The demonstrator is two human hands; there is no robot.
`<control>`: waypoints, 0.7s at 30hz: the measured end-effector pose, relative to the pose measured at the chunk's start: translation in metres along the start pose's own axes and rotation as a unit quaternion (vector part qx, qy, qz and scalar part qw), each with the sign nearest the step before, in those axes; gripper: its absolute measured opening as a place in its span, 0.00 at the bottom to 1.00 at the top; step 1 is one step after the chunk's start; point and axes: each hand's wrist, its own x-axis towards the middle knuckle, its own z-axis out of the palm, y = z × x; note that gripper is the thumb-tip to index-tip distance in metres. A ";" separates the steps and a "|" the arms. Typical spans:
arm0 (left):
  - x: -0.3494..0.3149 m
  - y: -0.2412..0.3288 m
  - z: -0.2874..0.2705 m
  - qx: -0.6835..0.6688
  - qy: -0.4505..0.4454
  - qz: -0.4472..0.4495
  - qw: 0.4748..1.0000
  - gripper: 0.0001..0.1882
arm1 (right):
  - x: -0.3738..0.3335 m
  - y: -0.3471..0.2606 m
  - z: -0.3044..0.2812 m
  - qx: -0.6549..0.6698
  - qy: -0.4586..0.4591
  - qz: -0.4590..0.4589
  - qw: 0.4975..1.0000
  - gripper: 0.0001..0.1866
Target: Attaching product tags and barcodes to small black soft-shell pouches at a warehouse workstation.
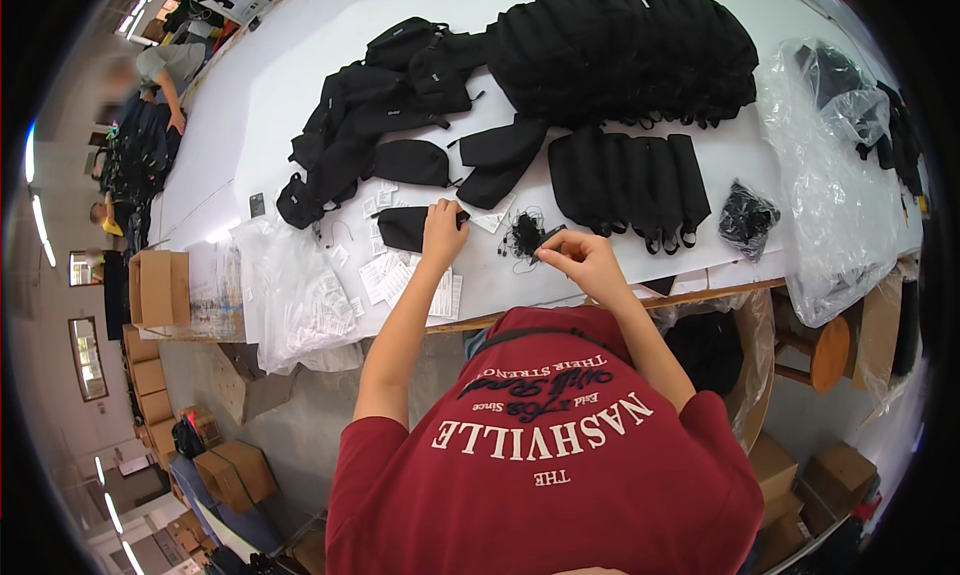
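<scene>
A small black fabric pouch [402, 229] lies flat on the white table, close to its near edge. My left hand [443, 235] is closed on the pouch's right end. Just to the right is a loose tangle of thin black tag strings [524, 233]. My right hand [582, 262] pinches at the right side of that tangle, fingertips together; a small dark piece shows there, too small to name. White printed paper tags [385, 277] are scattered beside and below the pouch, some partly under my left forearm.
Behind lie a loose heap of black pouches [370, 110], a row of black pouches [628, 180] and a large stacked pile [620, 50]. Clear plastic bags [300, 300] sit at the left, more plastic [835, 195] at the right. A bagged black bundle [748, 218] is nearby. Another person [170, 80] works far left.
</scene>
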 end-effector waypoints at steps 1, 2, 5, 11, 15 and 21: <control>-0.004 0.011 -0.006 -0.001 -0.003 -0.003 1.000 0.15 | 0.001 0.001 0.001 0.000 -0.002 0.004 1.000 0.08; -0.009 0.020 -0.013 -0.027 0.028 0.011 0.999 0.13 | 0.001 0.002 0.002 -0.014 -0.008 0.007 1.000 0.08; -0.035 0.057 -0.044 -0.118 0.058 0.048 0.990 0.11 | 0.001 0.002 0.004 -0.059 -0.010 0.015 0.998 0.08; -0.088 0.106 -0.078 -0.228 0.127 0.054 0.964 0.10 | 0.003 -0.005 0.027 -0.173 -0.023 -0.039 0.984 0.08; -0.108 0.111 -0.084 -0.171 0.037 -0.065 0.982 0.06 | 0.000 -0.005 0.036 -0.166 -0.098 -0.039 0.980 0.08; -0.120 0.122 -0.077 -0.357 0.038 -0.231 0.904 0.07 | -0.002 0.000 0.040 -0.131 -0.119 -0.029 0.984 0.08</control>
